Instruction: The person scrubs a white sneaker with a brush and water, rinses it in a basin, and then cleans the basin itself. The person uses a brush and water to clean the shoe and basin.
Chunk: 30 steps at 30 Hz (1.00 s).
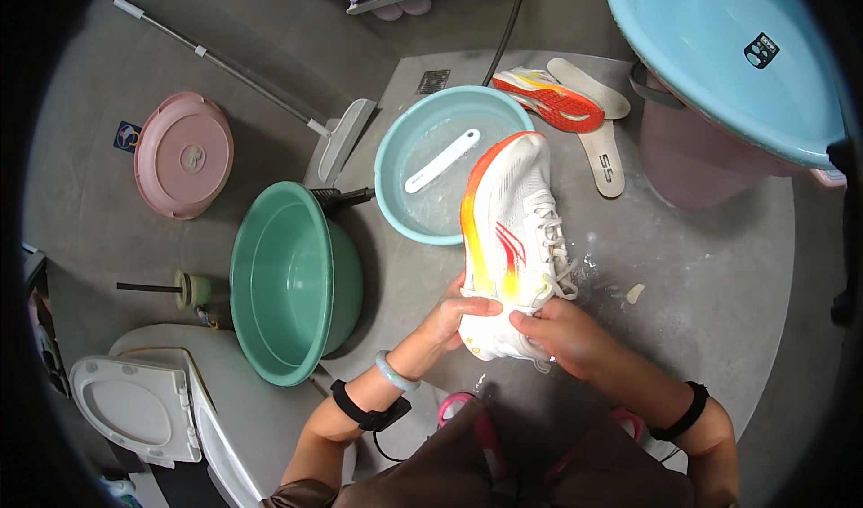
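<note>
A white running shoe with a red and yellow sole edge is held up before me, toe pointing away. My left hand grips its heel end from the left, thumb across the side. On the right, my right hand holds the heel near the collar, its thumb pressed to the upper. Loose white laces hang along the shoe's right side. Just beyond, a light blue basin holds cloudy water and a white-handled brush, whose bristles I cannot see. The shoe's toe overlaps the basin's right rim.
A second shoe lies on its side by two insoles. A large blue tub sits on a pink bucket at right. To the left are a green basin, a toilet and a floor squeegee. A drain lies behind.
</note>
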Each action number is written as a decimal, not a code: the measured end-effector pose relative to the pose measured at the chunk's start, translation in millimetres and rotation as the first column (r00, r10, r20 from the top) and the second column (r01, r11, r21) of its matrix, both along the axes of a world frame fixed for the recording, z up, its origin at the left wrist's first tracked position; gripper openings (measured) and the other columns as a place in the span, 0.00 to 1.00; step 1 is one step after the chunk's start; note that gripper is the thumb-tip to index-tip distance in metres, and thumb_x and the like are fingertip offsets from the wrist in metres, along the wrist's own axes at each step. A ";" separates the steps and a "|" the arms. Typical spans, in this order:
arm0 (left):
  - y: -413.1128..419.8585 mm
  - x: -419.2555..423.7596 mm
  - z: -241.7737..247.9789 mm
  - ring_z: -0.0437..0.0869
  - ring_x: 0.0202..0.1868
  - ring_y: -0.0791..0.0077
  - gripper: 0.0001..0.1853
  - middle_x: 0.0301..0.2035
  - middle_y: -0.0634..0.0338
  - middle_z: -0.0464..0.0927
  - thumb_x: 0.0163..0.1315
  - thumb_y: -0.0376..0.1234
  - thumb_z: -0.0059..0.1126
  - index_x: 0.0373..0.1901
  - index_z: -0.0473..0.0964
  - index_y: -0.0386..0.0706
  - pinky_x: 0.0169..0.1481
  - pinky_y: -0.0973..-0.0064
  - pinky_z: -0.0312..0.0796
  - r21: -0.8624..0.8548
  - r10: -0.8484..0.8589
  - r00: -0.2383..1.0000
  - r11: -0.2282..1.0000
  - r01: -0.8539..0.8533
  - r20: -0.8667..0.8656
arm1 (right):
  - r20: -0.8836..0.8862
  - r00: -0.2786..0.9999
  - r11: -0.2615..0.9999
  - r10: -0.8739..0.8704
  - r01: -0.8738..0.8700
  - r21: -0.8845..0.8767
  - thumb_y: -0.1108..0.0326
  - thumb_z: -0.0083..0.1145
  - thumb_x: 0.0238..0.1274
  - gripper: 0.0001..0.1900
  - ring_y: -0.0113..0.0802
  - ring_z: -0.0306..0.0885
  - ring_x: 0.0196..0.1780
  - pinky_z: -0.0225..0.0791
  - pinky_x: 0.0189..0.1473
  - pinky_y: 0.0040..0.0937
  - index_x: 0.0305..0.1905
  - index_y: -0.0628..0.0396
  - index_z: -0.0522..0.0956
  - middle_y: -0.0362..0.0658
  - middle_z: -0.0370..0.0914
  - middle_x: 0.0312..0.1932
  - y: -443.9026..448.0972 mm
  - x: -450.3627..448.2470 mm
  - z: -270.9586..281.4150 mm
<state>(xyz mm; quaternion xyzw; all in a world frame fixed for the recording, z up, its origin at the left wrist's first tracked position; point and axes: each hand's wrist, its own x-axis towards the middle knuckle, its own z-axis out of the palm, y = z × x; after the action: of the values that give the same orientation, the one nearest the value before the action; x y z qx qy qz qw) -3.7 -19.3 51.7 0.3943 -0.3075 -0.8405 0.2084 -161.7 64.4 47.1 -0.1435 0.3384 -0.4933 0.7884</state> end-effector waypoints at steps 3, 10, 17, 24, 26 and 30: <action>-2.9 3.8 3.2 0.73 0.54 0.63 0.40 0.52 0.53 0.71 0.39 0.23 0.61 0.60 0.58 0.36 0.60 0.68 0.65 -0.068 -0.042 0.999 0.997 0.042 0.009 | -0.735 0.573 0.874 0.362 -0.482 0.055 0.63 0.47 0.66 0.14 0.40 0.77 0.42 0.68 0.43 0.37 0.44 0.65 0.73 0.58 0.75 0.39 9.3 -3.6 -4.0; 0.6 13.3 2.3 0.73 0.54 0.63 0.40 0.52 0.52 0.71 0.40 0.23 0.61 0.60 0.58 0.36 0.60 0.68 0.65 -0.056 -0.055 0.998 0.997 0.053 -0.029 | -0.702 0.711 0.763 -0.049 -0.427 -0.485 0.65 0.50 0.62 0.13 0.43 0.77 0.37 0.68 0.41 0.35 0.44 0.66 0.74 0.54 0.78 0.32 20.4 -23.1 -0.2; 0.6 29.0 -21.8 0.75 0.52 0.58 0.36 0.51 0.47 0.72 0.43 0.27 0.57 0.59 0.60 0.31 0.61 0.65 0.64 0.128 -0.039 0.984 0.990 0.062 -0.174 | -0.572 0.807 0.913 0.146 -0.332 -0.237 0.69 0.50 0.60 0.10 0.29 0.78 0.38 0.70 0.38 0.28 0.44 0.61 0.76 0.43 0.79 0.32 13.3 -22.0 5.9; 0.7 47.6 -48.3 0.74 0.53 0.54 0.38 0.54 0.44 0.70 0.43 0.33 0.58 0.60 0.60 0.30 0.62 0.62 0.64 0.207 -0.120 0.942 0.960 0.191 -0.314 | -0.819 0.235 0.435 -0.524 -0.752 -0.495 0.74 0.51 0.49 0.09 0.40 0.77 0.35 0.72 0.34 0.33 0.38 0.57 0.72 0.41 0.73 0.28 11.3 -23.6 10.0; -1.0 51.8 -52.7 0.75 0.53 0.54 0.38 0.53 0.44 0.71 0.43 0.34 0.60 0.59 0.60 0.30 0.62 0.62 0.64 0.294 -0.059 0.912 0.936 0.191 -0.405 | -0.738 0.206 0.438 -0.642 -0.692 -0.574 0.78 0.49 0.49 0.14 0.39 0.77 0.35 0.72 0.36 0.33 0.43 0.54 0.75 0.42 0.75 0.32 7.4 -26.6 12.8; -1.4 59.5 -61.2 0.75 0.52 0.53 0.39 0.53 0.42 0.71 0.43 0.35 0.61 0.59 0.60 0.28 0.62 0.61 0.64 0.365 0.015 0.849 0.907 0.212 -0.529 | -0.713 0.487 0.543 -0.504 -0.464 -0.700 0.78 0.50 0.50 0.16 0.40 0.77 0.34 0.72 0.37 0.34 0.46 0.55 0.75 0.45 0.77 0.34 7.0 -22.5 23.8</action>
<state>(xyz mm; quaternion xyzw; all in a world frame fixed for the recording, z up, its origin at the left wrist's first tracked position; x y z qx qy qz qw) 55.8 -20.7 -9.5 0.1706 -0.0767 -0.9706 0.1517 -184.2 71.4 70.8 -0.7247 0.4083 -0.4541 0.3191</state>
